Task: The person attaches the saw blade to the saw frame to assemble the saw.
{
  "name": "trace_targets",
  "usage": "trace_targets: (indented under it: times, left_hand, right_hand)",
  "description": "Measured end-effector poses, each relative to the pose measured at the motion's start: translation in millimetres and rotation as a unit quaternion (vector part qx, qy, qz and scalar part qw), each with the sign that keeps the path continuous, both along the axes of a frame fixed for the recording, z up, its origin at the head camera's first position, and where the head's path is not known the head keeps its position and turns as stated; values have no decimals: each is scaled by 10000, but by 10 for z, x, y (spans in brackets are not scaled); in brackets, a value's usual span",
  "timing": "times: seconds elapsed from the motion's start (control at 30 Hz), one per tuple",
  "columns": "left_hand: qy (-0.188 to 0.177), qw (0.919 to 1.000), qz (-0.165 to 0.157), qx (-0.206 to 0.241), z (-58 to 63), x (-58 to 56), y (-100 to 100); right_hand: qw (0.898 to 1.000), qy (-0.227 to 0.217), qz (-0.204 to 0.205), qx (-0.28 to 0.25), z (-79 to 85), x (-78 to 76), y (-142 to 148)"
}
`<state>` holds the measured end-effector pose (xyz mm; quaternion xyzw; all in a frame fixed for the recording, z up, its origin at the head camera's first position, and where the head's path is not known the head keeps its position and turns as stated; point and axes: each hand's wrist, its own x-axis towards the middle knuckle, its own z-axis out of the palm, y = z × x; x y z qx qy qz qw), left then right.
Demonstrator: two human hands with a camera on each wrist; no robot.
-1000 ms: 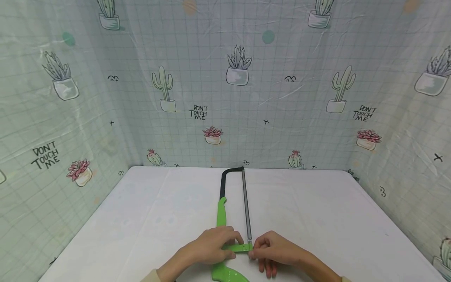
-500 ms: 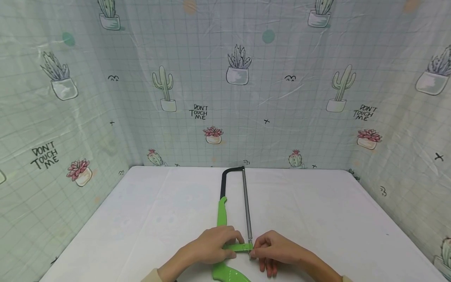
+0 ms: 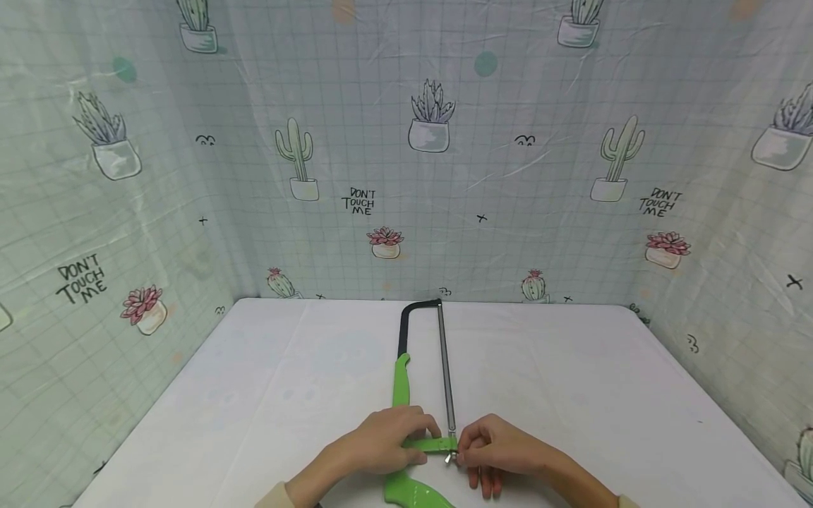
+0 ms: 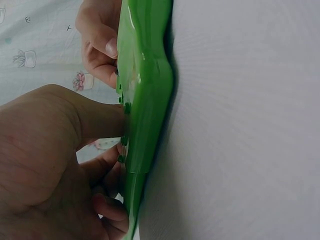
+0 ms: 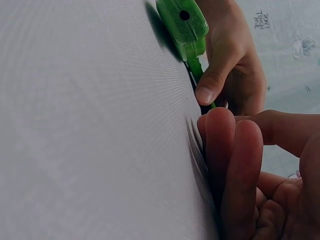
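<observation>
A hacksaw (image 3: 401, 381) with a green handle and black front frame lies on the table, its grey blade (image 3: 445, 363) on the right side. My left hand (image 3: 384, 441) grips its green cross arm (image 3: 435, 445), thumb on the near side and fingers on the far side. At the blade's near end sits a small silver wing nut (image 3: 451, 458), which my right thumb and forefinger pinch from the right. The other fingers of that right hand (image 3: 498, 448) hang below it. In the left wrist view the green handle (image 4: 147, 90) hides part of the fingers.
The white tabletop (image 3: 305, 381) stretches around the saw. Cloth walls (image 3: 343, 106) printed with potted cacti stand behind the table and along both sides. The saw's black front end reaches near the table's back edge.
The right thumb and forefinger have shifted slightly, and the wing nut, covered by them a second ago, now shows and looks turned. The left hand and saw hold their place.
</observation>
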<state>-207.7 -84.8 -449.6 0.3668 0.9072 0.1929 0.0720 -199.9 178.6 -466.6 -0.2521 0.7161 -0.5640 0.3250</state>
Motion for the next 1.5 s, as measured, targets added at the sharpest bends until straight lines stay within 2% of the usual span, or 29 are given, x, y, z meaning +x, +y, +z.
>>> trace_targets:
  times: [1.1,1.5]
  left_hand:
    - [-28,10000,18,39,-9,2,-3]
    - [-45,10000,50,18,-2,1,2]
  right_hand:
    - [10000,-20,-73,54,9,-3,-3]
    - [10000,-28,-14,-71,-1,-7,3]
